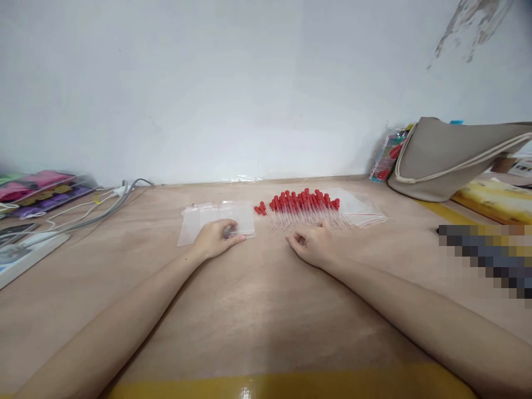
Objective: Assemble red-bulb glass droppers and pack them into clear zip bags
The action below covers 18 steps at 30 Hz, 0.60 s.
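Observation:
My left hand (216,238) rests on a small stack of clear plastic bags (216,220) lying on the tan table, its fingers curled over the near edge of the top bag. My right hand (312,244) lies on the table just in front of a row of several clear droppers with red bulbs (301,206); its fingers are curled, and I cannot make out anything in them. More clear bags (359,209) lie behind and to the right of the droppers.
A grey tote bag (453,158) lies at the back right beside colourful packets (386,158). Grey and white cables (100,208) and pink and purple packets (39,188) sit at the left. The white wall runs along the back.

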{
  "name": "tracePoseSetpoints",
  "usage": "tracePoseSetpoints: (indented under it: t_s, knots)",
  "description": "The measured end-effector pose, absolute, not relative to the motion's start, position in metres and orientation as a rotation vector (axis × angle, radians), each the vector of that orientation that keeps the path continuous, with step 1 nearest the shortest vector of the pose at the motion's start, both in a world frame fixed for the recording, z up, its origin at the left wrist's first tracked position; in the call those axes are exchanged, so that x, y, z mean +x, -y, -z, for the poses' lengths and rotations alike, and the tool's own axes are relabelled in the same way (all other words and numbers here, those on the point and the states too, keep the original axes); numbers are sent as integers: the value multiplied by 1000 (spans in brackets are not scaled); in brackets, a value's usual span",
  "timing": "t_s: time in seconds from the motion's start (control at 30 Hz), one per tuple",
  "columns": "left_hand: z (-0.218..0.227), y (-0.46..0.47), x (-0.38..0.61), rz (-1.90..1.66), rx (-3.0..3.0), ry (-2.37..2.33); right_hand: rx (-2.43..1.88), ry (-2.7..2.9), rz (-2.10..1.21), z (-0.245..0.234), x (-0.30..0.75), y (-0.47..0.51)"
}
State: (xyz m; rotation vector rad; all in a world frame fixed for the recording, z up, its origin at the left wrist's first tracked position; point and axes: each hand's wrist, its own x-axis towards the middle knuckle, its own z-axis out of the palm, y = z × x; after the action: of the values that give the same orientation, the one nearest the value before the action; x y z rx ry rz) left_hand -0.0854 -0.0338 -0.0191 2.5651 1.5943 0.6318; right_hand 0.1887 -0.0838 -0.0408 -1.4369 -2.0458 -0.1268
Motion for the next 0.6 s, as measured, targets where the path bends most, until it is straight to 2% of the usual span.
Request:
tracePoseSetpoints:
  t_s: [0.17,0.33,0.4,0.53,0.6]
  knots:
    - [15,39,-82,-467,2767,-1558,-1418,2061,133,39,200,94]
    - [12,42,-80,-492,2657,-1621,-1416,2054,111,39,200,92]
    - [11,38,-82,-684,2599,-1593,-1410,2059,102,39,199,91]
    - [5,36,-84,-1344,2533,-1501,-1373,2005,94,39,199,89]
    - [3,47,-79,-1457,2614,-1385,-1325,1949,62,39,200,88]
